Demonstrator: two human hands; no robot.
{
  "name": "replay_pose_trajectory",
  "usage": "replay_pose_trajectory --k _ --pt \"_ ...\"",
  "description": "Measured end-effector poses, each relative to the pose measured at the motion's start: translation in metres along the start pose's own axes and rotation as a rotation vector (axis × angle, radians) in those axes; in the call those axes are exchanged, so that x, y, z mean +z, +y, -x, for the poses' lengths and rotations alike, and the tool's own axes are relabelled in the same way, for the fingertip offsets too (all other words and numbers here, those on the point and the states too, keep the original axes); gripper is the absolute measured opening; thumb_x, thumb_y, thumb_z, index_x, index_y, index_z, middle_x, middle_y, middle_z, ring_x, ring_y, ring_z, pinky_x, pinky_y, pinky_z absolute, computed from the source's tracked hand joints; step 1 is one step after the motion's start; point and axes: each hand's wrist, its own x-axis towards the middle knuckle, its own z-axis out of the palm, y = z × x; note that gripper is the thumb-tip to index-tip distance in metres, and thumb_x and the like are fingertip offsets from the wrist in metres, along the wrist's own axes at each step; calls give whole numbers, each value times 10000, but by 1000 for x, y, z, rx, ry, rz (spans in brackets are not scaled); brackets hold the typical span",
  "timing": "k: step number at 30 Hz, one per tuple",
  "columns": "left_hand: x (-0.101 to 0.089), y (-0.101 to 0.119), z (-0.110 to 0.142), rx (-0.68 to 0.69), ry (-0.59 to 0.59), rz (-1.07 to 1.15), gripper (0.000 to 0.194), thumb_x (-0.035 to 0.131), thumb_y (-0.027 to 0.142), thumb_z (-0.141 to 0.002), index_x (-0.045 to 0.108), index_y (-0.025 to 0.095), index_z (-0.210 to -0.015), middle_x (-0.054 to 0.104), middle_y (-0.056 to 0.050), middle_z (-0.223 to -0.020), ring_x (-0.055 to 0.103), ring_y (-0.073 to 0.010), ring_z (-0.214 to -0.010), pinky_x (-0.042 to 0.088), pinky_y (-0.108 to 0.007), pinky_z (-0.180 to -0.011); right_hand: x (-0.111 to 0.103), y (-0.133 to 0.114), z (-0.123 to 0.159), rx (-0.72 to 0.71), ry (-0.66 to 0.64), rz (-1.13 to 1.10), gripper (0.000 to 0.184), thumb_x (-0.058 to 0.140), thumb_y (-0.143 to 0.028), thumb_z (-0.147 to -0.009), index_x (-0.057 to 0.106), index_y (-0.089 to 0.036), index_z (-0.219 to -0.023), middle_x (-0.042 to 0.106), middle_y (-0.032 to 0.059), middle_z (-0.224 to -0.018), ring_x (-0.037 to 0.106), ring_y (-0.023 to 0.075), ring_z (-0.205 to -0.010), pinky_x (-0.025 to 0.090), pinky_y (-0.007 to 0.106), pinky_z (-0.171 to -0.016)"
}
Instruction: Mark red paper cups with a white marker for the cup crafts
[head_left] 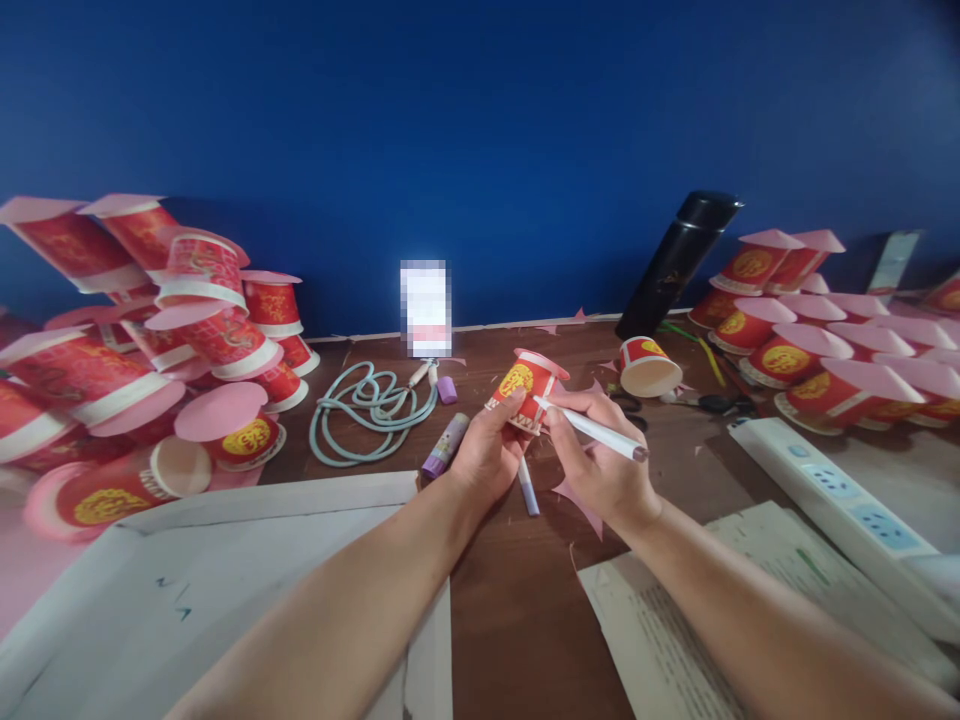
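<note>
My left hand (491, 445) is closed around a red paper cup (517, 380) with a gold emblem and a pink paper disc on its top end. A white marker pen (600, 432) is pinched in my right hand (611, 465), its tip at the cup's right side. Whether the tip touches the cup I cannot tell. Below the cup a pen cap or short white-and-lilac pen (529, 490) lies on the brown table (517, 620). Beside my left hand lies a glue stick (445, 446), and its purple cap (447, 390) sits farther back.
Red cups with pink discs are piled at left (217, 340) and right (802, 355). A coiled cable (367, 415), a tilted black flask (679, 265), an open cup (649, 370), a power strip (840, 490), papers (675, 620) and a large white sheet (247, 600) surround my hands.
</note>
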Motion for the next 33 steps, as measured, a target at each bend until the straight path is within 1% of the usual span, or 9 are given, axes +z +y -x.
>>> replay_pose_trajectory --k 5,11,17,24,33 --pt "1 1 -1 -6 40 16 175 715 180 -678 652 117 -829 672 -41 -781 615 -112 -703 470 -238 -748 0 -1 -1 5 1 17 118 575 -227 -827 599 -226 -942 683 24 -883 635 174 -811 474 363 -827" --pt "0 0 -1 -24 21 0 186 713 215 -689 655 135 -846 678 -36 -785 619 -121 -716 484 -241 -746 -1 -2 -1 14 -3 25 116 580 -225 -823 599 -222 -938 682 23 -886 633 172 -833 468 358 -843" --pt "2 1 0 -15 57 23 182 713 175 -675 647 132 -840 675 -36 -789 612 -111 -711 476 -232 -742 -3 -3 -2 46 -27 11 96 573 -245 -823 600 -215 -910 674 24 -859 630 169 -803 482 349 -802" --pt "4 3 1 -11 44 18 165 710 168 -679 653 112 -824 675 -45 -797 611 -110 -706 466 -234 -748 -2 -2 -1 6 -31 6 89 574 -229 -816 602 -218 -899 678 20 -837 637 173 -795 487 354 -792" --pt "1 0 0 -13 43 8 180 718 203 -682 655 135 -836 685 -47 -806 619 -121 -723 482 -243 -743 -2 -1 0 36 14 -37 141 593 -213 -805 593 -213 -945 664 30 -878 624 168 -807 493 350 -787"
